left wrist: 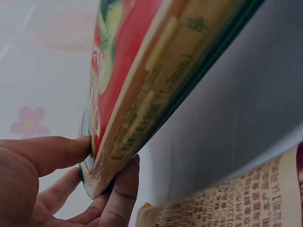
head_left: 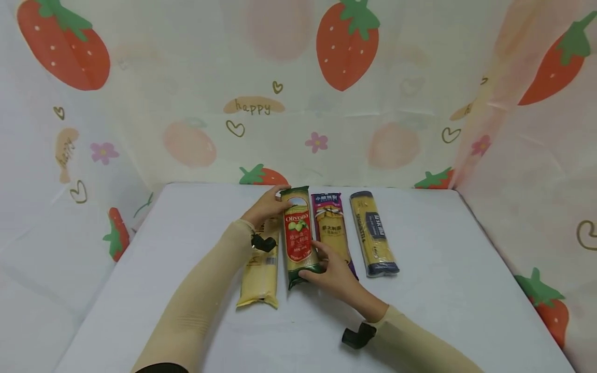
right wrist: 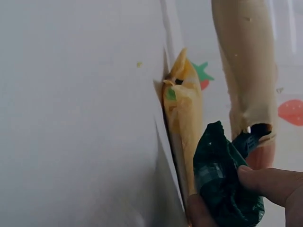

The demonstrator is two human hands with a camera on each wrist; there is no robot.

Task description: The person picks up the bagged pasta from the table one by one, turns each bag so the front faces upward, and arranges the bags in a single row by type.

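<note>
Two hands hold one green-red pasta pack [head_left: 298, 235]: left hand [head_left: 266, 207] pinches its far end, right hand [head_left: 333, 274] pinches the near end. Long axis runs between the grips, away from the person. Yellow pack [head_left: 261, 274] lies just left, purple pack [head_left: 332, 228] just right.

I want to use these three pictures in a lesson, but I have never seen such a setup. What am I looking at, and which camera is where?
A person works with bare hands; one camera sits on the head, one on each wrist. The head view shows a white table with four long pasta packets side by side. The left hand grips the far end and the right hand the near end of the green and red pasta packet. Beside it lie a pale yellow packet, a purple packet and a yellow packet with dark blue label. The wrist views show each held end up close.
</note>
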